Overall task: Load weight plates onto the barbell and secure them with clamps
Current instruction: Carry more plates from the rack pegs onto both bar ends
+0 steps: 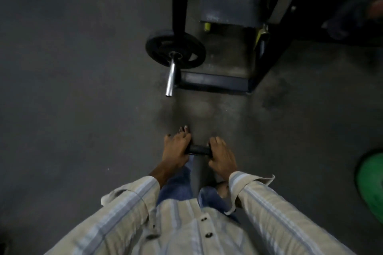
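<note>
Both hands hold a small black weight plate [198,149] edge-on above the grey floor [72,89]; my left hand [176,149] and right hand [221,156] curl round its rim; ahead, the chrome barbell sleeve [171,77] carries one black round plate [175,50]; green disc [371,184] at floor's right edge.

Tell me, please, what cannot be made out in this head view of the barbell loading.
- Black object held between left hand and right hand: fingers cover both ends; plate or clamp unclear.
- Barbell: only the sleeve end shows; the black plate and rack upright hide the rest.
- Clamp on the sleeve: too dark to tell.
- Green plate: cut off by the right edge.
</note>
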